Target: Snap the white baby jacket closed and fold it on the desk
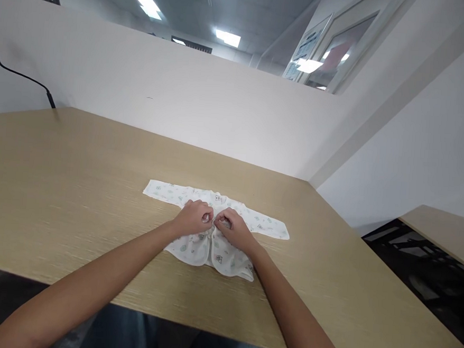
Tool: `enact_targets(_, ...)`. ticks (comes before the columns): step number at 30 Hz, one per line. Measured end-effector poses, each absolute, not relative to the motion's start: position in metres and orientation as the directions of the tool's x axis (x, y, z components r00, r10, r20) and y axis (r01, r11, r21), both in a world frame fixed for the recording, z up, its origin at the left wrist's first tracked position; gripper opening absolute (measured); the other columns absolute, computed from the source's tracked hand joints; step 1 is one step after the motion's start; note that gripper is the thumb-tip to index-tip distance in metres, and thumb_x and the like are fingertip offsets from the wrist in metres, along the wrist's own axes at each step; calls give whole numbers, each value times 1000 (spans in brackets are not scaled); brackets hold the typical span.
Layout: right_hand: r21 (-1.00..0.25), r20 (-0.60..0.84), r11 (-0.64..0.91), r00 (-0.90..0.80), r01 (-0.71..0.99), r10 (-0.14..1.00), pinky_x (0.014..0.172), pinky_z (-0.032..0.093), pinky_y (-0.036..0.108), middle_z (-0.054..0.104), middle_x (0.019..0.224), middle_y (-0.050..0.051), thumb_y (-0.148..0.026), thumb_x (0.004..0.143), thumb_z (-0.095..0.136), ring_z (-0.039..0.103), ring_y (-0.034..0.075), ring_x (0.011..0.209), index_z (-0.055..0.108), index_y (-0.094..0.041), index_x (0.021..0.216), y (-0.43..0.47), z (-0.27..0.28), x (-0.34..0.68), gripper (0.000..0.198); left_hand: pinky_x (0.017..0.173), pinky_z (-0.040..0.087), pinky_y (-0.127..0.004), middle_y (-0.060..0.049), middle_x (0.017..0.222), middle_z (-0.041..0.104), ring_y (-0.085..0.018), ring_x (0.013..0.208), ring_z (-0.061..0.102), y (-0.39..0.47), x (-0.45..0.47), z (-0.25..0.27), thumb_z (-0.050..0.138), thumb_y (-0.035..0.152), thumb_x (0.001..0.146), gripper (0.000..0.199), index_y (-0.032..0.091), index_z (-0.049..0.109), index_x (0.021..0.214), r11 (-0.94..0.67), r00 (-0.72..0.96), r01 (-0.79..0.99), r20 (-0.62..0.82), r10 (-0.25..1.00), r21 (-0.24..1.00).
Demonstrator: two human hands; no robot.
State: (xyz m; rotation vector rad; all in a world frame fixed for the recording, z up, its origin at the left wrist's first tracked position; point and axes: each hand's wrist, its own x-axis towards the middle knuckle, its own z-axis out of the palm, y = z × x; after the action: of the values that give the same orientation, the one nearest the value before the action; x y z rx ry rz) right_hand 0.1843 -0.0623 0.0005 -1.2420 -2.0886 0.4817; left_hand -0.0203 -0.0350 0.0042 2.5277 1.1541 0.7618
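Note:
A small white baby shirt (190,250) with a faint print lies spread on the table, its sleeves stretched out to both sides. Its front parts below my hands, with the two rounded lower edges side by side. My left hand (194,217) pinches the left front edge near the middle of the chest. Close beside it, my right hand (234,228) pinches the right front edge. The fingertips of both hands nearly meet at the opening. Whatever fastener lies between them is hidden by the fingers.
The wooden table (76,184) runs back to a low white partition (189,102). A black cable (22,74) hangs down at the far left. To the right, beyond the table's edge, stand a dark glossy panel (420,266) and another wooden top (446,231).

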Motion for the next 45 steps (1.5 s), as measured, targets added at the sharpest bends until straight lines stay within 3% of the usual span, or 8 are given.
enact_targets(10,-603,358,499,-348,623,867,91,43,38,63,94,4,-24,89,60,56,22,96,68,-22,86,-61,-3,186,9,78,36,-33,-1,79,65,-20,85,58,-37,-21,5,60,23,80,8,22,67,78,-658,549,624,363,753,422)
enact_targets(25,-619,345,457,-301,639,889,90,43,38,64,91,4,-25,87,61,57,22,94,67,-22,80,-56,-6,185,10,82,38,-35,-2,80,65,-21,88,58,-37,-20,5,59,23,83,8,22,65,79,-659,553,644,358,752,388)
enact_targets(28,-604,381,473,-289,641,878,88,43,37,63,89,4,-24,88,59,56,22,91,65,-21,81,-57,-6,184,10,87,40,-37,-3,90,64,-23,96,58,-36,-22,2,60,24,82,6,22,64,87,-671,543,634,395,741,385)
enact_targets(33,-588,411,503,-301,634,860,88,43,37,65,93,4,-23,91,56,57,22,93,66,-23,90,-58,-4,186,10,95,42,-40,-7,111,62,-25,108,55,-34,-27,-2,58,29,87,23,23,60,108,-717,582,612,423,694,334)
enact_targets(45,-571,446,593,-392,567,805,87,48,37,67,96,6,-18,94,53,62,21,94,73,-25,97,-61,-1,190,21,94,40,-41,-7,114,60,-25,110,53,-38,-33,1,47,36,98,22,24,59,112,-757,651,619,402,644,209)
